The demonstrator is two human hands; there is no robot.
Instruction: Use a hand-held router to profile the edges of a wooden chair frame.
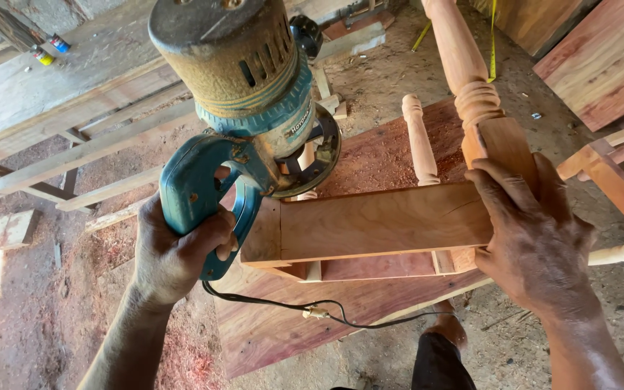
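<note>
a dusty dirt floor (37, 318) strewn with reddish sawdust (182, 354), pale timber planks (74, 155) lying at left, sunlight glaring along the left edge.

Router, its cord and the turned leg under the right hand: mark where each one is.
router (243, 68), head view, on the dusty motor housing.
cord (283, 305), head view, on the black run below the wooden frame.
turned leg (477, 97), head view, on the ringed bead above the right hand (536, 238).

Dusty teal plastic router (240, 108) with grimy metal cap; smooth bare wood rail (377, 224); sawdust-covered reddish board (290, 325).
</note>
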